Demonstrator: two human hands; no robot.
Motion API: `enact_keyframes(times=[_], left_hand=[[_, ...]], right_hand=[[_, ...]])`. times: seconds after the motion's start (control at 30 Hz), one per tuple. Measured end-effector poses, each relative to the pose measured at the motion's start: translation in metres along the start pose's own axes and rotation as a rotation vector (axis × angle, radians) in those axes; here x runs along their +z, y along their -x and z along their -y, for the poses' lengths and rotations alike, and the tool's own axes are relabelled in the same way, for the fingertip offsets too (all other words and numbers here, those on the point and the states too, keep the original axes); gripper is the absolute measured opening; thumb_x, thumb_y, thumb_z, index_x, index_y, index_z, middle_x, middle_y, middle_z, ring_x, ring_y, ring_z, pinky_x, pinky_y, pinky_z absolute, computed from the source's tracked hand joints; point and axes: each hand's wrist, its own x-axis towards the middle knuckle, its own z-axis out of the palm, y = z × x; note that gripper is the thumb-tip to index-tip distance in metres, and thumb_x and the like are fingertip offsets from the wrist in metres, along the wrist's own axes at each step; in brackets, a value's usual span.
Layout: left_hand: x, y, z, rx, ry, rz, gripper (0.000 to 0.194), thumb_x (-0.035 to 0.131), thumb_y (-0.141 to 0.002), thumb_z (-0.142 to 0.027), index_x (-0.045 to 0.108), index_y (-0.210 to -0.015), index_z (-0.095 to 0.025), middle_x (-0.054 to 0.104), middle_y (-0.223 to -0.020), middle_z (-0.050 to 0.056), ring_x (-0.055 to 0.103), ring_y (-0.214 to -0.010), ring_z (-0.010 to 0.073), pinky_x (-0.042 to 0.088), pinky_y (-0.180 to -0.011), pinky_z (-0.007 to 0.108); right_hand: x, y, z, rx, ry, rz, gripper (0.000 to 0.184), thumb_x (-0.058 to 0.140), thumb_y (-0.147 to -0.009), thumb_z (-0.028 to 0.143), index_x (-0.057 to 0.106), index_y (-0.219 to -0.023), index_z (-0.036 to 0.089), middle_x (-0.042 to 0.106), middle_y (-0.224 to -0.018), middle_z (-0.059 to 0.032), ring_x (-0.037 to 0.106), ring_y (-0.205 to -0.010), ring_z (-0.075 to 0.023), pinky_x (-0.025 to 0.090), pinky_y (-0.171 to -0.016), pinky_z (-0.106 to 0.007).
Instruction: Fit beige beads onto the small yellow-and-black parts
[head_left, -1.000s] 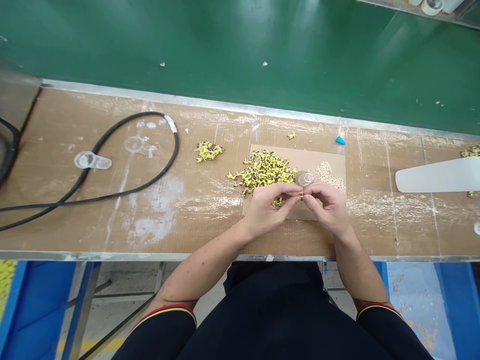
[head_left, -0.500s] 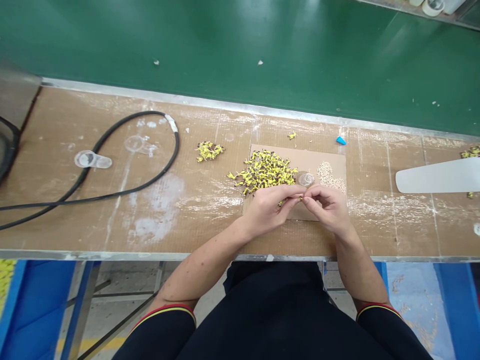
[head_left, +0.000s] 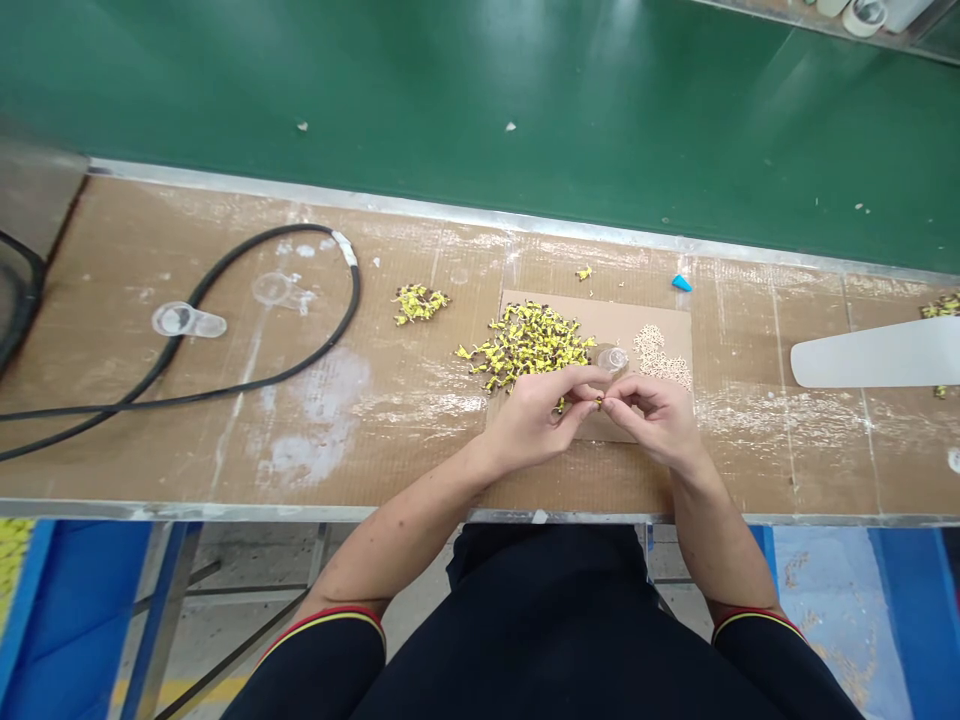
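My left hand (head_left: 541,412) and my right hand (head_left: 660,415) meet over a cardboard sheet (head_left: 615,308), thumbs and forefingers pinched together. Between the fingertips shows a tiny yellow-and-black piece (head_left: 600,402), mostly covered by them. Just beyond the hands stands a small clear cup (head_left: 613,360). A heap of small yellow-and-black figures (head_left: 532,345) spreads to the left, partly behind my left hand. Small cream-coloured bits (head_left: 656,352) lie scattered beyond my right hand.
A smaller yellow heap (head_left: 420,303) lies left. A black cable (head_left: 262,383) loops near a clear plastic scoop (head_left: 187,320). Far right is a white, flat, rounded object (head_left: 870,352). Behind a blue cone-shaped piece (head_left: 681,283) runs a green belt (head_left: 420,110).
Specks on the green belt have shifted slightly left. My hands keep nearly the same place, with the fingertips and the tiny piece shifting only a little.
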Motion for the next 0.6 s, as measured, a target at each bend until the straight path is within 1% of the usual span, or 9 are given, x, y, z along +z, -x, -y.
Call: enact_keyframes(times=[0.07,0.17,0.27,0.4,0.6], left_hand=[[0.0022,0.0001,0.0000,-0.064,0.073,-0.016,0.030,0.067,-0.091,-0.008,0.065,-0.118,-0.021,0.078,-0.085,0.001,0.078,-0.078,0.0125,0.063,-0.077,0.021],[0.0057,-0.0001,-0.0007,-0.168,0.214,-0.060,0.029,0.070,-0.091,-0.013,0.064,-0.119,-0.021,0.077,-0.084,0.001,0.078,-0.080,0.0137,0.063,-0.077,0.021],[0.0079,0.0003,-0.0010,-0.200,0.298,-0.081,0.028,0.071,-0.092,-0.016,0.064,-0.118,-0.021,0.076,-0.085,0.001,0.078,-0.083,0.0143,0.064,-0.078,0.021],[0.0088,0.0021,0.0000,-0.154,0.266,-0.082,0.027,0.070,-0.093,-0.016,0.064,-0.119,-0.021,0.077,-0.087,0.002,0.078,-0.084,0.0139,0.064,-0.080,0.022],[0.0087,0.0043,0.0022,-0.008,0.082,-0.084,0.031,0.067,-0.092,-0.009,0.063,-0.119,-0.021,0.079,-0.089,0.002,0.078,-0.083,0.0121,0.063,-0.080,0.019]], right_hand=[[0.0009,0.0009,-0.0013,0.010,-0.012,-0.023,0.014,0.070,-0.087,0.024,0.071,-0.073,0.021,0.069,-0.065,-0.0002,0.055,-0.054,-0.0116,0.041,-0.050,-0.025],[0.0015,0.0022,-0.0032,0.000,-0.071,-0.054,0.012,0.071,-0.087,0.024,0.071,-0.075,0.021,0.071,-0.069,-0.0007,0.059,-0.059,-0.0125,0.045,-0.054,-0.025],[0.0014,0.0027,-0.0039,-0.013,-0.134,-0.052,0.010,0.071,-0.087,0.023,0.073,-0.078,0.022,0.072,-0.072,-0.0007,0.061,-0.061,-0.0126,0.047,-0.056,-0.025],[0.0012,0.0020,-0.0038,0.011,-0.149,-0.046,0.010,0.071,-0.086,0.026,0.073,-0.077,0.022,0.072,-0.071,-0.0013,0.062,-0.061,-0.0134,0.048,-0.056,-0.026],[0.0021,0.0008,-0.0027,0.041,-0.155,-0.057,0.012,0.072,-0.082,0.025,0.071,-0.071,0.021,0.070,-0.065,-0.0007,0.058,-0.056,-0.0125,0.044,-0.052,-0.026]])
